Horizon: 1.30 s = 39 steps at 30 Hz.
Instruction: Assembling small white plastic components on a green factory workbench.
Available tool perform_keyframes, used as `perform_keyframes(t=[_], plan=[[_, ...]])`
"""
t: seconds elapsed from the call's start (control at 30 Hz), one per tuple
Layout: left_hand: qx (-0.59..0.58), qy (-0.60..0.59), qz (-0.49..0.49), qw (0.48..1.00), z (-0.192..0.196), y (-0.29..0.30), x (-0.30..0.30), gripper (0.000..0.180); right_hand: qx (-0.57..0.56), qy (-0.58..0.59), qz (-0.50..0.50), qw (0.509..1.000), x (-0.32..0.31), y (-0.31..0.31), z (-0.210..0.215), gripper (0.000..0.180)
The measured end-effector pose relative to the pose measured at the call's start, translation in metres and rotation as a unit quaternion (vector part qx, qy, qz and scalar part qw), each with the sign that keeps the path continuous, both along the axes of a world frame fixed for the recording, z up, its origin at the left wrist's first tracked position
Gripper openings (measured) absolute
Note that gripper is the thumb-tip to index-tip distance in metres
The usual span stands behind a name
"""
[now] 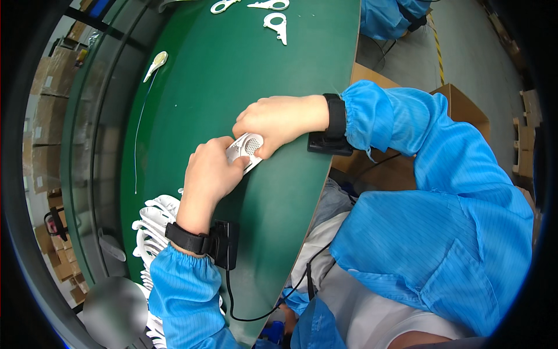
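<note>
Both hands grip one small white plastic part [246, 149] with a round perforated grille, held just above the green conveyor belt [221, 81]. My left hand [208, 174] grasps its lower left end. My right hand [273, 121] pinches its upper right side, thumb on the grille edge. Both arms wear blue sleeves and black wrist straps with small black boxes.
A heap of white plastic parts [152, 224] lies beside my left forearm. Three more white parts [274, 22] rest at the belt's far end, and a cream piece with a thin cord [156, 63] at its left. Cardboard boxes [459, 104] stand on the right; another blue-clad person [389, 16] is beyond.
</note>
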State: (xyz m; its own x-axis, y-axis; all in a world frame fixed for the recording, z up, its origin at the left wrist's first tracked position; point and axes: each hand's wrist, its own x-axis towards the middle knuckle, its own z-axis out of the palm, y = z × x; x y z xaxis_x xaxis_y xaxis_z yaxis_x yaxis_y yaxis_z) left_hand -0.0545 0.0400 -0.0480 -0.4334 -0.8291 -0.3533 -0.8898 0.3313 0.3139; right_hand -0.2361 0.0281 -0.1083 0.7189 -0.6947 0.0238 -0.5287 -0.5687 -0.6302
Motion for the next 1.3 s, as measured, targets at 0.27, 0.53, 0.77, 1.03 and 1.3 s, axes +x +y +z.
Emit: perform_keyframes(t=[0.27,0.53,0.77,1.03,1.3], plan=[[-0.013,0.013,0.018,1.000,-0.012,-0.006,0.013,0.030,0.006,-0.110,0.041,0.993,0.015,-0.024,-0.018,0.028],[-0.202,0.157,0.108,0.961,0.042,-0.060,0.061,0.031,0.140,-0.131,-0.100,0.976,-0.092,-0.074,-0.005,0.027],[-0.236,-0.126,0.371,0.889,0.005,-0.077,0.325,0.043,0.062,-0.137,-0.187,0.971,-0.024,-0.127,-0.017,0.034],[-0.151,-0.132,0.491,0.848,-0.035,-0.038,0.414,0.051,0.149,-0.309,-0.265,0.901,0.068,-0.157,-0.014,0.035],[-0.042,0.010,0.697,0.716,-0.037,-0.065,0.396,0.042,0.175,-0.318,-0.205,0.909,0.054,-0.162,-0.028,0.024]])
